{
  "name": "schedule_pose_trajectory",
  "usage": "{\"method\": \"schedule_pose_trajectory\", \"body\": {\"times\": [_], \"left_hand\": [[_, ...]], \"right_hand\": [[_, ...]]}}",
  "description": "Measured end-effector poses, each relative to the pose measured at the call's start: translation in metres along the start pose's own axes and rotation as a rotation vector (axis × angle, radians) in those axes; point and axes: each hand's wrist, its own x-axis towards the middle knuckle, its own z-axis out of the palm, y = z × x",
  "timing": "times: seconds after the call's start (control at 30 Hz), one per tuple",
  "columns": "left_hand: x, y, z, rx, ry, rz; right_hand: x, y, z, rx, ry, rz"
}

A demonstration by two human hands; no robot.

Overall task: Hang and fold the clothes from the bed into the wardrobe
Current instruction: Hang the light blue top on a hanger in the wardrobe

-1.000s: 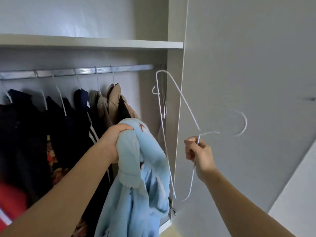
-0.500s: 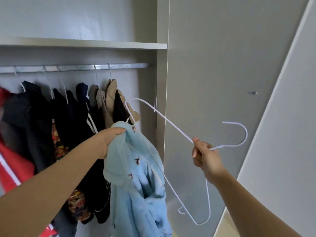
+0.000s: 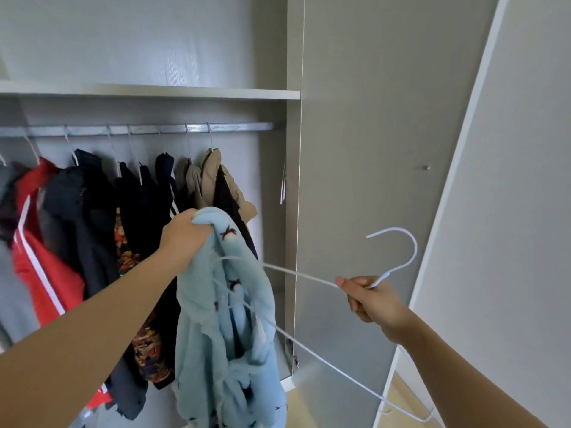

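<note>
- Our left hand grips the light-blue garment, frame centre.
- Our right hand pinches the white hanger; one hanger arm enters the garment.

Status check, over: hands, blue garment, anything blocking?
Left hand gripping light blue garment at its top. Right hand gripping white hanger at its neck, far shoulder against the garment. Hung clothes crowd the rail just behind.

Soft, even daylight, shadows faint, pale sheen on the back panel, dimmer under the shelf, motion blur on the red jacket, hanger wire and blue top, door edges tilted by the wide lens.
</note>
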Motion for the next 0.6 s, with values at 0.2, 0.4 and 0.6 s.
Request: {"method": "schedule_pose_trajectory", "body": {"times": [0.2, 0.4, 0.6], "left_hand": [[-0.031, 0.028, 0.017, -0.166, -0.171, 0.014], [-0.066, 0.054, 0.032, -0.554, -0.311, -0.043], [-0.072, 0.058, 0.024, -0.918, -0.388, -0.229]], "right_hand": [[-0.001, -0.016, 0.020, -0.099, -0.020, -0.009], [0.009, -0.032, 0.056, -0.038, 0.033, -0.013], [0.019, -0.051, 0.071, 0.128, 0.101, -0.074]]}}
